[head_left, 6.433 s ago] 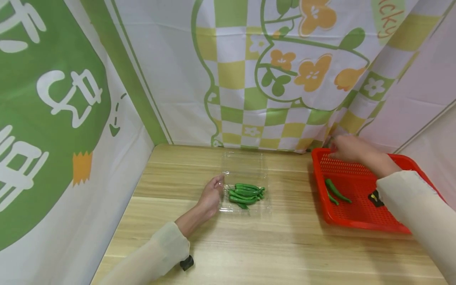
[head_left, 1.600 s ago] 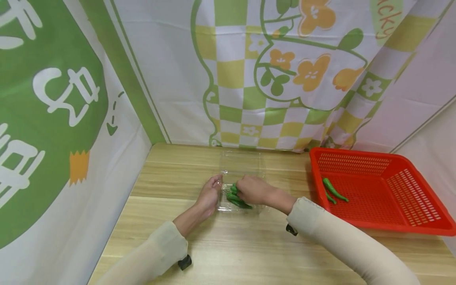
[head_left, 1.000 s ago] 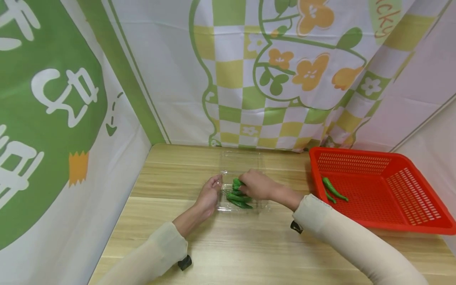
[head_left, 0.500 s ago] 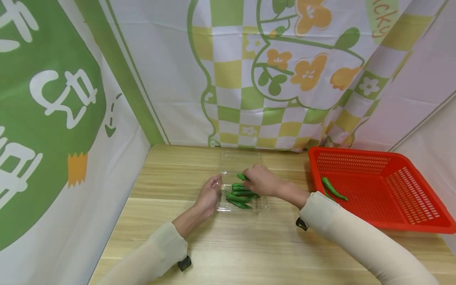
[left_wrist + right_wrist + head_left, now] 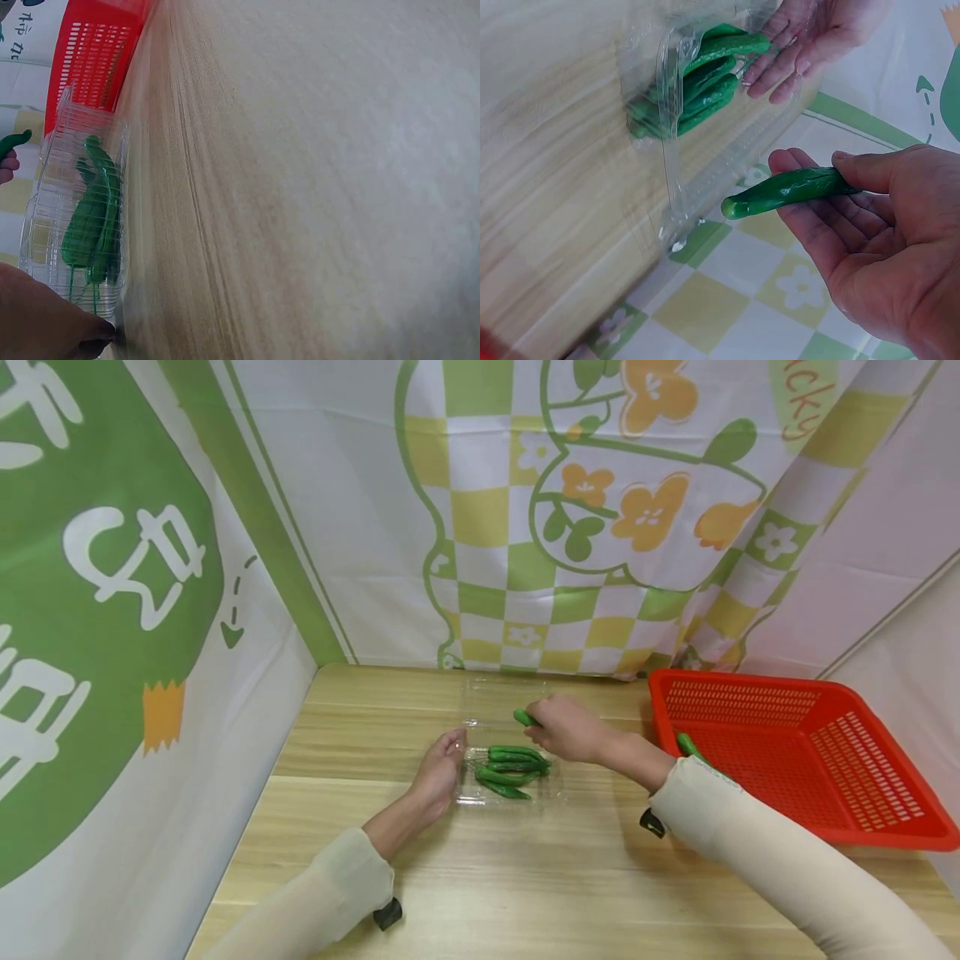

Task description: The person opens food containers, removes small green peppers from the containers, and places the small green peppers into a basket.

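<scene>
A clear plastic clamshell box [image 5: 558, 785] stands on the table with its lid [image 5: 506, 697] folded back. Several green chili peppers [image 5: 512, 768] lie side by side in it, stalks toward the left. My left hand [image 5: 437, 775] holds the box by its left side, fingers at the wall near the hinge; its thumb side shows low in the left wrist view. Above the lid's right part, my right hand [image 5: 570, 727] pinches another green chili pepper [image 5: 784, 191] between thumb and fingers, its blunt pale end sticking out past the fingertips. The pepper's other end is hidden by the thumb.
To the right, a red plastic basket [image 5: 795, 689] stands on the wooden table [image 5: 480, 877], with a green chili pepper [image 5: 686, 743] partly covered by my right sleeve [image 5: 697, 793]. A printed cloth [image 5: 480, 518] hangs behind the table's back edge.
From reaching over the basket, my right hand has come to the box, taken a chili pepper from the bunch and lifted it back and rightward. My left hand stays at the box.
</scene>
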`<state>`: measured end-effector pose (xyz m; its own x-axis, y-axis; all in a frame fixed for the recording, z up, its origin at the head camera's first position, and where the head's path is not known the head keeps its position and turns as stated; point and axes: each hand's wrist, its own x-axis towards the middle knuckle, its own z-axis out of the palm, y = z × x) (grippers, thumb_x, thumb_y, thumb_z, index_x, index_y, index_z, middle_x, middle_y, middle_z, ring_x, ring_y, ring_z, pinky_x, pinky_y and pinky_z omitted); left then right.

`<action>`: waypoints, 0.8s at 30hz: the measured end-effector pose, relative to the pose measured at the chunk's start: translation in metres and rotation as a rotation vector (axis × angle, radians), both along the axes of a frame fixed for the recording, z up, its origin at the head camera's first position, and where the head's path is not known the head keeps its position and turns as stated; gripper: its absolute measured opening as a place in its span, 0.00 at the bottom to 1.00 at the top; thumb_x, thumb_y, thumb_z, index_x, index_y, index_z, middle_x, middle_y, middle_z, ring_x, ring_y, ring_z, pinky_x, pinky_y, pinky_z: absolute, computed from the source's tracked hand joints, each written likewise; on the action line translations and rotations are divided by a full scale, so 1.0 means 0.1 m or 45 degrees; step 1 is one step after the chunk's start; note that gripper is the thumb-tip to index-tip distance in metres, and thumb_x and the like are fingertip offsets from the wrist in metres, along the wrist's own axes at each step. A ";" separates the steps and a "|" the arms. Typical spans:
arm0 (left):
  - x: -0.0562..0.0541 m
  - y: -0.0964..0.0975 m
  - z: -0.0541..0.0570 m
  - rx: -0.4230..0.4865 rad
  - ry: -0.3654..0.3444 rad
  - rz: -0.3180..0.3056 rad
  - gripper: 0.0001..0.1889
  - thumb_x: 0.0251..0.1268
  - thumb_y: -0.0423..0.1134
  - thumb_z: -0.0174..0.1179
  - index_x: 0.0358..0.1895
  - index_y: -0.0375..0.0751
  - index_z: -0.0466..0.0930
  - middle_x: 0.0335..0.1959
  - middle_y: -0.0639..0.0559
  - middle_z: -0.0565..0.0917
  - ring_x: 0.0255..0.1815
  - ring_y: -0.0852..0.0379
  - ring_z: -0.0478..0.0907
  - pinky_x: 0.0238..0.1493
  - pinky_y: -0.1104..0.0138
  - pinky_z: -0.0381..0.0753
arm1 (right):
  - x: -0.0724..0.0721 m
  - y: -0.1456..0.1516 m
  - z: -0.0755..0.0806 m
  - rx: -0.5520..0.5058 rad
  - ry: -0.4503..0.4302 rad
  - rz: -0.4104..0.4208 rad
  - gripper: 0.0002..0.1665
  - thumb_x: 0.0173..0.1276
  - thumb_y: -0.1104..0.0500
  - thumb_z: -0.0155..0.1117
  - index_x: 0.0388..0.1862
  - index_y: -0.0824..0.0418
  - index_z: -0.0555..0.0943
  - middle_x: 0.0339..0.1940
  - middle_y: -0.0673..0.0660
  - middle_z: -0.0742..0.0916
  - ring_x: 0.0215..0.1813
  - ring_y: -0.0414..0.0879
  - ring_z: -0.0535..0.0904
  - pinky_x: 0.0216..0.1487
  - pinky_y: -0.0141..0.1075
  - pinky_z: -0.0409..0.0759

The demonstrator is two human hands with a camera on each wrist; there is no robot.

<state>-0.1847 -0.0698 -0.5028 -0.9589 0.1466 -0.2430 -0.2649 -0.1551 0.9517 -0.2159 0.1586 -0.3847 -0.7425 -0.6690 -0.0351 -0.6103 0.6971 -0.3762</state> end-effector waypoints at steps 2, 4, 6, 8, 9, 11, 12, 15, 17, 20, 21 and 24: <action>0.00 0.00 0.00 -0.004 0.002 0.000 0.27 0.85 0.28 0.37 0.82 0.28 0.52 0.85 0.31 0.52 0.86 0.32 0.45 0.87 0.43 0.41 | -0.01 0.02 0.02 -0.006 -0.002 -0.001 0.17 0.78 0.66 0.65 0.26 0.59 0.75 0.18 0.49 0.76 0.19 0.37 0.69 0.25 0.27 0.69; 0.00 0.00 -0.01 -0.007 0.003 0.000 0.27 0.85 0.28 0.37 0.82 0.27 0.52 0.85 0.31 0.52 0.86 0.32 0.45 0.87 0.43 0.41 | -0.01 0.05 0.03 -0.012 -0.001 -0.007 0.16 0.78 0.65 0.64 0.27 0.59 0.75 0.19 0.49 0.77 0.19 0.37 0.70 0.24 0.27 0.70; 0.00 0.00 -0.01 -0.005 0.005 0.002 0.27 0.85 0.28 0.37 0.82 0.27 0.52 0.85 0.30 0.52 0.86 0.32 0.46 0.87 0.43 0.41 | -0.01 0.08 0.03 -0.016 0.000 -0.015 0.16 0.78 0.65 0.64 0.27 0.58 0.76 0.19 0.49 0.77 0.19 0.38 0.71 0.24 0.27 0.71; 0.00 0.00 -0.02 -0.002 0.007 0.002 0.27 0.85 0.28 0.37 0.82 0.27 0.52 0.85 0.30 0.53 0.86 0.32 0.46 0.87 0.43 0.42 | -0.02 0.11 0.04 -0.021 0.014 -0.020 0.17 0.78 0.65 0.65 0.26 0.58 0.75 0.19 0.49 0.78 0.20 0.38 0.72 0.24 0.28 0.71; 0.00 0.00 -0.02 0.000 0.008 -0.001 0.27 0.85 0.28 0.37 0.82 0.27 0.52 0.85 0.29 0.53 0.86 0.32 0.46 0.87 0.43 0.42 | -0.03 0.13 0.04 -0.023 0.031 -0.021 0.18 0.77 0.66 0.65 0.25 0.58 0.74 0.19 0.49 0.78 0.20 0.38 0.72 0.24 0.28 0.72; 0.00 0.00 -0.02 0.005 0.007 -0.005 0.27 0.85 0.28 0.37 0.82 0.27 0.53 0.85 0.29 0.53 0.86 0.32 0.46 0.87 0.43 0.42 | -0.03 0.16 0.06 -0.023 0.056 -0.027 0.20 0.76 0.66 0.66 0.23 0.57 0.72 0.18 0.48 0.77 0.21 0.37 0.71 0.25 0.28 0.72; 0.00 0.00 -0.01 0.006 0.006 -0.008 0.27 0.85 0.28 0.37 0.82 0.27 0.52 0.85 0.29 0.53 0.86 0.32 0.46 0.87 0.43 0.42 | -0.03 0.17 0.08 -0.023 0.070 -0.032 0.21 0.76 0.66 0.67 0.22 0.56 0.71 0.18 0.48 0.77 0.21 0.37 0.71 0.25 0.28 0.72; 0.00 0.00 -0.01 0.008 0.008 -0.014 0.27 0.85 0.28 0.37 0.82 0.27 0.52 0.84 0.29 0.52 0.86 0.32 0.46 0.87 0.42 0.41 | -0.04 0.23 0.12 -0.016 0.103 -0.051 0.22 0.75 0.65 0.68 0.21 0.55 0.71 0.17 0.47 0.76 0.20 0.37 0.72 0.26 0.28 0.73; 0.00 0.00 -0.01 0.011 0.010 -0.012 0.27 0.85 0.28 0.37 0.82 0.27 0.52 0.84 0.29 0.52 0.86 0.32 0.45 0.87 0.43 0.41 | -0.04 0.26 0.15 -0.013 0.113 -0.065 0.23 0.75 0.65 0.68 0.21 0.55 0.71 0.17 0.47 0.76 0.20 0.36 0.72 0.25 0.29 0.73; 0.00 0.00 -0.01 0.018 0.019 -0.004 0.26 0.85 0.28 0.37 0.81 0.26 0.52 0.84 0.27 0.52 0.86 0.32 0.45 0.87 0.42 0.41 | -0.04 0.33 0.19 -0.009 0.130 -0.082 0.24 0.75 0.65 0.68 0.20 0.55 0.70 0.16 0.47 0.74 0.19 0.37 0.70 0.25 0.29 0.72; -0.01 0.00 -0.02 0.020 0.017 0.000 0.26 0.85 0.28 0.37 0.81 0.26 0.52 0.84 0.28 0.52 0.86 0.32 0.45 0.87 0.43 0.41 | -0.04 0.35 0.20 -0.007 0.130 -0.090 0.24 0.75 0.65 0.68 0.20 0.55 0.70 0.16 0.47 0.74 0.19 0.37 0.70 0.25 0.30 0.72; -0.02 0.00 -0.02 0.017 0.021 0.004 0.26 0.86 0.28 0.37 0.81 0.26 0.52 0.84 0.28 0.52 0.86 0.32 0.45 0.87 0.43 0.41 | -0.05 0.43 0.22 0.013 0.145 -0.115 0.24 0.75 0.65 0.67 0.19 0.55 0.70 0.15 0.46 0.71 0.19 0.38 0.68 0.26 0.33 0.68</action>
<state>-0.1863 -0.0699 -0.5049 -0.9633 0.1463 -0.2251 -0.2485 -0.1684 0.9539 -0.2210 0.2013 -0.3627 -0.7993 -0.5991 0.0466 -0.5831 0.7546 -0.3009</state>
